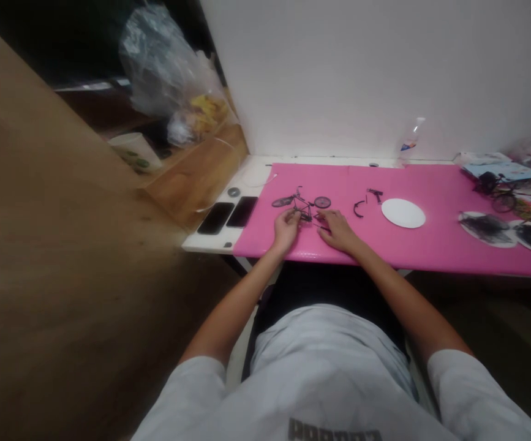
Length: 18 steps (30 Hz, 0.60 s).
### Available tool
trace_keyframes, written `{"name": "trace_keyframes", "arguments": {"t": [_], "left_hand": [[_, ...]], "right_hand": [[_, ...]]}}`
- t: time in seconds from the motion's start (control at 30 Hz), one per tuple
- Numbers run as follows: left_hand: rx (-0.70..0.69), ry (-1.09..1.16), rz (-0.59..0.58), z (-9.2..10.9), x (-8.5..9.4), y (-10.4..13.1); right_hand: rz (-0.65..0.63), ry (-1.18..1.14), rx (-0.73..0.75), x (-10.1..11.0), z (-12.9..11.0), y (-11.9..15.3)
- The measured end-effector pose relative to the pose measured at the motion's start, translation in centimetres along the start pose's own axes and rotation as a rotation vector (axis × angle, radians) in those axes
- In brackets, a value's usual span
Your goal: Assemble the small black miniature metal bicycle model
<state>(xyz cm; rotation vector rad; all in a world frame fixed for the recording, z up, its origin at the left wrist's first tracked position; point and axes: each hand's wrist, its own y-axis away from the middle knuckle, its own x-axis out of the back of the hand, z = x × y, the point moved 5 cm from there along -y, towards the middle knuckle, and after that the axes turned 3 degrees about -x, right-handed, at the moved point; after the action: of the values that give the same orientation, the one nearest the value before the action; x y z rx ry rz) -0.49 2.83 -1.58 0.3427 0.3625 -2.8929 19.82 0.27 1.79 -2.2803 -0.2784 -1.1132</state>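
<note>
Actually, the small bicycle [305,209] lies on the pink mat [338,177], between and a little beyond the two hands. Its long axis goes from left to right, roughly along the near edge of the table [207,244]. The handlebar [298,188] is on the left part, close to the left wheel [282,201], so the front seems to point to the left. The other wheel [323,202] is at the right side; if it is joined to the frame, I cannot tell.

The left hand [286,231] has its fingertips brought together, clamped on the lower, near part of the bicycle. The right hand [337,231] is bent over the mat at the right side, next to a thin dark piece [324,228]; whether its fingers are closed on this piece, I cannot tell.

To the right of the hands there are a curved dark part [358,209], a small dark part [376,195] and a white oval plate [403,212]. Two phones [216,218] lie side by side on the left
</note>
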Motion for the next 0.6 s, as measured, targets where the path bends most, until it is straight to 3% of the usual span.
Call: {"name": "trace_keyframes", "arguments": {"t": [0.2, 0.6], "left_hand": [[-0.003, 0.006, 0.008, -0.21, 0.08, -0.15], [-0.003, -0.004, -0.005, -0.09, -0.01, -0.05]], "right_hand": [[-0.011, -0.076, 0.060, -0.09, -0.22, 0.02], [0.013, -0.051, 0.025, -0.15, 0.20, 0.06]]}}
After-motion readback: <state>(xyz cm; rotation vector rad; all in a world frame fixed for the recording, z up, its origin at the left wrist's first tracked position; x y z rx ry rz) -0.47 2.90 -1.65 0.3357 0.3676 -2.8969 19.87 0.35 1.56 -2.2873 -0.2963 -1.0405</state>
